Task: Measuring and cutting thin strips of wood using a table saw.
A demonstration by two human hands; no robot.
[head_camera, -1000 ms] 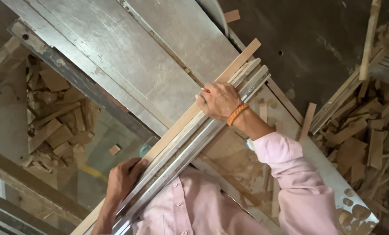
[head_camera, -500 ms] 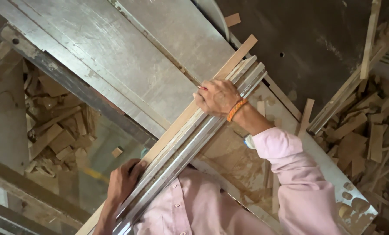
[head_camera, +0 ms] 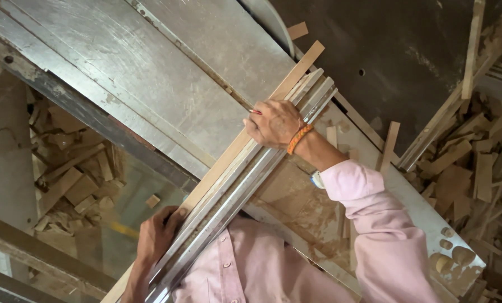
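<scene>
A long tan wooden strip point(head_camera: 298, 70) lies diagonally across a grey metal saw table point(head_camera: 150, 73), with a bundle of long grey metal strips point(head_camera: 234, 191) against its right side. My right hand point(head_camera: 273, 122), with an orange wristband, presses down on the strips near their far end. My left hand point(head_camera: 156, 235) grips the wooden strip and the bundle at their near end, beyond the table's edge. My pink shirt hides the bundle's lowest part.
Wooden offcuts point(head_camera: 71, 179) lie heaped on the floor to the left of the table, and more scraps point(head_camera: 464, 168) are piled on the right. Small round wooden pieces point(head_camera: 453, 255) sit on the table's right corner. A loose wooden slat point(head_camera: 388, 146) lies beside my right forearm.
Both hands keep their hold on the strips. The strips and hands sit slightly further left and up in the view; no clear slide along the table.
</scene>
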